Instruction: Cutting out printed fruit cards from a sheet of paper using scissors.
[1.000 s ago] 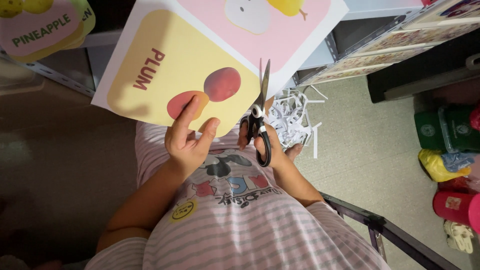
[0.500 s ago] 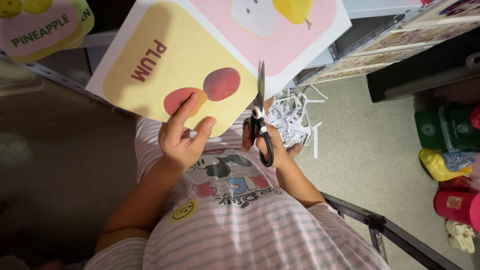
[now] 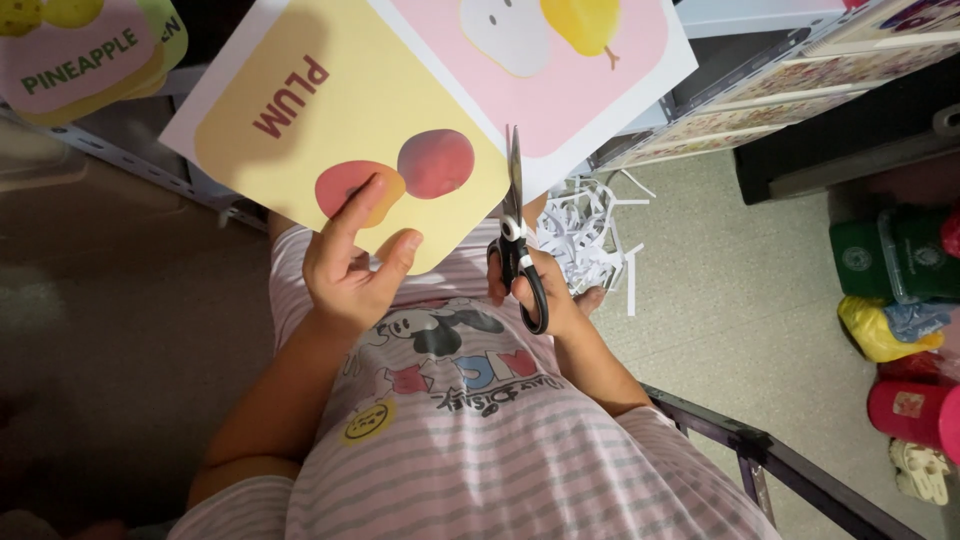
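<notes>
Pale green floor (image 3: 740, 270) runs off to the right, a heap of white paper scraps (image 3: 585, 235) lying on it just past the scissors. Shelving (image 3: 760, 80) crosses the top right, coloured tubs (image 3: 900, 300) line the right edge, and a dark metal bar (image 3: 780, 465) cuts across bottom right. The left is dim brown, with open room there.

The printed sheet (image 3: 400, 90) is held up in front of the striped shirt (image 3: 500, 450). Left hand (image 3: 350, 265) pinches its lower edge, thumb on the yellow card. Right hand (image 3: 545, 295) has fingers through the scissors (image 3: 517, 235) handles, blades up and nearly shut, at the sheet's edge between the yellow and pink panels.
</notes>
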